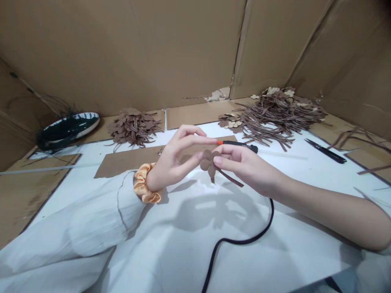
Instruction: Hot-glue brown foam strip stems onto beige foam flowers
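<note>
Black scissors — beside brown strips

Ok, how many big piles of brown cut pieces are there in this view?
2. The smaller pile lies at the back left, and the larger pile lies at the back right. A few loose strips lie apart at the far right, and no other pile shows.

The right hand covers part of the brown felt flower, so where its petals meet can't be seen. The black cord disappears behind the right forearm at one end and runs off the bottom edge at the other. The left sleeve is cut off at the corner, and the pale bits on the far pile are too small to make out.
</note>
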The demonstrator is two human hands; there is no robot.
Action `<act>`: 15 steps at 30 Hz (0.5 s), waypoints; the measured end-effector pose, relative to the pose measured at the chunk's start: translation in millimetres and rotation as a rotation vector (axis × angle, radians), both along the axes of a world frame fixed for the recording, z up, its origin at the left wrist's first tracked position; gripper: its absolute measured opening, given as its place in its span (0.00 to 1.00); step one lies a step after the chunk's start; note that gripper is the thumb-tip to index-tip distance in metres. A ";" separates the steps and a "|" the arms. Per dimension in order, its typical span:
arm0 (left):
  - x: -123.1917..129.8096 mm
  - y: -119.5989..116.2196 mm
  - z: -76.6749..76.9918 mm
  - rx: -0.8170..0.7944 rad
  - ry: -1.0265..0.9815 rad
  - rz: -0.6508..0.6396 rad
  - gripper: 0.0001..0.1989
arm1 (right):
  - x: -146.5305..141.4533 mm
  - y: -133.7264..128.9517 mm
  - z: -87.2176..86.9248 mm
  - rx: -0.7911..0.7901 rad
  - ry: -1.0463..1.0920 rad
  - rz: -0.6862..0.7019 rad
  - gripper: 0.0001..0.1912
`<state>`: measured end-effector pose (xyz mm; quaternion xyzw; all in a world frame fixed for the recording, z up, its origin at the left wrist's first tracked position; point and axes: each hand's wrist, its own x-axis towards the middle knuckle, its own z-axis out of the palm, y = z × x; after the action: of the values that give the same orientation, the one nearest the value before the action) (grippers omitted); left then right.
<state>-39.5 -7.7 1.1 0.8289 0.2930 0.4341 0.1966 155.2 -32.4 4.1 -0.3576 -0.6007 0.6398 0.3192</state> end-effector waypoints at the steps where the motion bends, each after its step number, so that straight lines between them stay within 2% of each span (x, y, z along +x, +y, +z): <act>1: 0.6 -0.6 0.0 -0.029 -0.017 0.024 0.13 | -0.2 -0.3 -0.1 0.026 -0.002 -0.037 0.11; 4: 3.3 -4.1 0.6 -0.173 -0.015 0.060 0.16 | -1.5 -1.0 -0.4 0.129 0.000 -0.155 0.10; 7: 7.5 -10.1 1.7 -0.255 0.032 0.077 0.14 | -3.0 -2.1 0.7 0.183 -0.035 -0.197 0.06; 12: 13.0 -17.9 3.7 -0.289 0.040 0.142 0.11 | -3.4 -2.5 1.1 0.173 -0.094 -0.180 0.06; 15: 14.1 -19.4 3.5 -0.310 0.017 0.187 0.12 | -3.0 -1.5 -2.3 0.101 -0.074 -0.189 0.09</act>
<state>-25.4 -27.2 4.6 0.7614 0.4339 0.3931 0.2783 152.2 -34.0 1.9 -0.4196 -0.6071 0.5622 0.3732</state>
